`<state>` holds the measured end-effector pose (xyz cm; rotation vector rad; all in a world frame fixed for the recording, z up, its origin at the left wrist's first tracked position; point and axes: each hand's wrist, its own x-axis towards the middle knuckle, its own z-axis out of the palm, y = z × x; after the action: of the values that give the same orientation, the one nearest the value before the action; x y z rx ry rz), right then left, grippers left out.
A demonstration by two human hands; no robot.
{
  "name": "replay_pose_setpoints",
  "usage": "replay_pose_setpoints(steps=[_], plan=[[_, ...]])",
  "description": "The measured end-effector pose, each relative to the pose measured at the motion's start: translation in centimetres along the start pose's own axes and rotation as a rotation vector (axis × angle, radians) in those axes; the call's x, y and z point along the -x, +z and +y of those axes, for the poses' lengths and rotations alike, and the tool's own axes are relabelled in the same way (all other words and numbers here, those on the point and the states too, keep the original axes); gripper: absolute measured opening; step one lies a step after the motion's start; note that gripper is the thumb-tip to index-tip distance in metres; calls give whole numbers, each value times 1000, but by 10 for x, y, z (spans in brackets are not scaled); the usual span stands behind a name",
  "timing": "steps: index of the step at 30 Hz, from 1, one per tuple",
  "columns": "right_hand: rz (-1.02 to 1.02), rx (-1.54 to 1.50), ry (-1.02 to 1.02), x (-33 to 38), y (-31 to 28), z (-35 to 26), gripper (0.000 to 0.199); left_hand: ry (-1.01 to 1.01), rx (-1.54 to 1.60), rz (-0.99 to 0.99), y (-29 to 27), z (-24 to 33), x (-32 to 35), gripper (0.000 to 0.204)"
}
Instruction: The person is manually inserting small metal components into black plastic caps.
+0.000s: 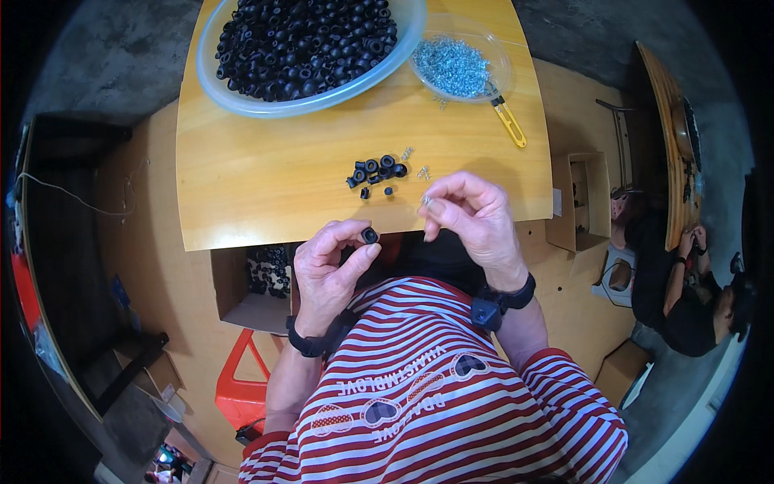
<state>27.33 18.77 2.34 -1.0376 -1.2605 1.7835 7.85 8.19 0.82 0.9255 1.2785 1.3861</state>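
Observation:
My left hand [330,262] pinches a small round black plastic part [369,235] between thumb and fingertips, its hollow face showing, just off the table's front edge. My right hand [476,218] is closed in a pinch on a tiny shiny piece [427,202], which looks like a small metal spring partly covered by the fingertips. The hands are apart. Beyond them on the table lies a cluster of black plastic parts [372,166], with two smaller black pieces [389,191] closer in. Small silver springs [424,173] lie loose to the right of the cluster.
A large translucent basin [310,106] heaped with black parts stands on the yellow table [266,177]. Right of it is a clear bowl of shiny bluish springs [451,68] and a yellow-handled cutter [509,123]. Cardboard boxes [579,198] flank the table. Another person [685,298] works at right.

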Motion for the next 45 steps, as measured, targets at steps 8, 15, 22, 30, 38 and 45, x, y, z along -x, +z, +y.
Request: replay_pose_setpoints(steps=[8, 15, 22, 30, 38, 45], plan=[[-233, -361, 180, 11, 17, 5, 16, 91, -74, -50, 0, 7, 3, 33], [-139, -113, 31, 19, 33, -7, 10, 127, -175, -37, 0, 9, 3, 32], [-37, 231, -344, 18, 45, 5, 13, 173, -275, 25, 5, 9, 1, 29], [-6, 518, -562, 17, 51, 0, 14, 268, -434, 43, 7, 14, 0, 29], [-40, 310, -341, 21, 45, 4, 18, 292, -412, -18, 4, 13, 1, 30], [-64, -68, -44, 22, 40, 0, 12, 161, -123, -56, 0, 8, 4, 32]])
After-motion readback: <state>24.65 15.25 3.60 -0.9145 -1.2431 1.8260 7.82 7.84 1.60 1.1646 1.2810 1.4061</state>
